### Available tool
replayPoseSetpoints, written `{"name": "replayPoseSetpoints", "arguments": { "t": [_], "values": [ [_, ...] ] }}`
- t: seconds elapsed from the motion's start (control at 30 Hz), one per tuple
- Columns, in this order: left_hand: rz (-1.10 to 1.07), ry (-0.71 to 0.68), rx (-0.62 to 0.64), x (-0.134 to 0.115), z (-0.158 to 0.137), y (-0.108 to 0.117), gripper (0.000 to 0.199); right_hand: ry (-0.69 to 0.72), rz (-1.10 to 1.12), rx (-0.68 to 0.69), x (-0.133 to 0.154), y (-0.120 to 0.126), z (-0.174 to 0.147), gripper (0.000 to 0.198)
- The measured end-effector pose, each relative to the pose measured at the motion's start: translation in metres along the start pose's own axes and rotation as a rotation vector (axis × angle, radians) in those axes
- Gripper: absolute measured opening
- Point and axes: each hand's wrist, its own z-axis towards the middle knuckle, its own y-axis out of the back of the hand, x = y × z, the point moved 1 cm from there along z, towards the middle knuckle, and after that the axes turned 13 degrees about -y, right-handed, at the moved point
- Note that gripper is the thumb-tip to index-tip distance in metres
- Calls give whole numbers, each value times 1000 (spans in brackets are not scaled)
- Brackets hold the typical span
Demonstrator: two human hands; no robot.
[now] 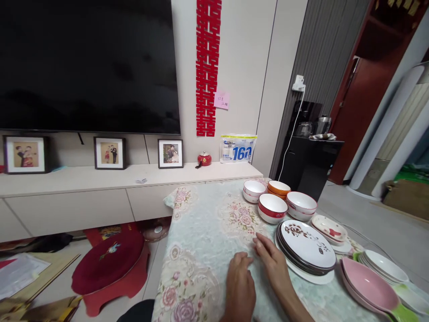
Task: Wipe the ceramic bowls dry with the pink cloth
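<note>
My left hand (240, 281) rests low over the flowered tablecloth (204, 232), its fingers loosely bent and nothing visible in it. Beside it, my right hand (273, 258) has its fingers stretched out, also holding nothing. Just right of that hand is a stack of plates (308, 243), the top one white with a brown flower pattern. Behind the stack stand bowls in small piles: a red-banded pair (272, 205), white bowls (254, 189), orange bowls (279, 188) and pink-rimmed bowls (301, 204).
To the right are dishes with a red bow (330, 229), pink leaf-shaped dishes (370, 284) and white bowls (385, 264). A red stool (110, 264) stands left of the table. Beyond the table runs a white cabinet (134, 176) with framed photos and a bag (237, 150).
</note>
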Motion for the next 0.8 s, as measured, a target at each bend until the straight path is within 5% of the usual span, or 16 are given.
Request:
{"name": "replayPoseSetpoints", "arguments": {
  "t": [0.07, 0.33, 0.47, 0.63, 0.8],
  "values": [
    [-44, 26, 11, -4, 2, -6, 48, -163, 146, 31, 13, -17, 21, 49],
    [-121, 67, 142, -4, 2, -11, 51, -460, 270, -74, 58, -82, 125, 34],
    [-75, 199, 292, -1, 10, -18, 46, -564, 322, -156, 66, -89, 162, 37],
    [-109, 160, 382, 14, 10, -34, 36, -649, 373, -242, 69, -93, 196, 37],
    [-79, 126, 373, 40, -3, -72, 23, -720, 443, -292, 71, -100, 223, 37]
  ]
}}
